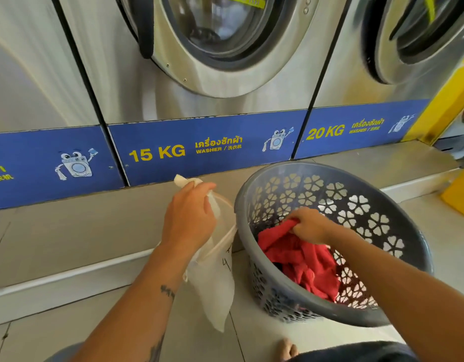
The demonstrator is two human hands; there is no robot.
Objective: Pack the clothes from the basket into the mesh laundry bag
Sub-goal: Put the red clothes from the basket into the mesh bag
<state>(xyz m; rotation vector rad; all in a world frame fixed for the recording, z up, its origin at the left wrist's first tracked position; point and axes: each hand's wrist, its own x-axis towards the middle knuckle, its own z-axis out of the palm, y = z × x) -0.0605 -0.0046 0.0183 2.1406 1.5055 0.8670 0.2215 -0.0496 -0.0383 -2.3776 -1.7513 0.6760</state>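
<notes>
A round grey plastic basket [298, 180] with flower-shaped holes stands on the floor at the right, tilted toward me. Red clothes [301, 259] lie inside it. My right hand [310, 226] is down in the basket, its fingers closed on the top of the red cloth. Left of the basket hangs a white mesh laundry bag [215, 283]. My left hand [190, 214] grips the bag's upper rim and holds it up, the mouth facing the basket. The lower end of the bag hangs just above the floor tiles.
A row of steel front-loading washers [220, 48] with blue base panels marked 15 KG and 20 KG stands right behind, on a raised grey step [69, 231]. A yellow object [460, 194] sits at the far right. My bare toes [287, 348] show at the bottom.
</notes>
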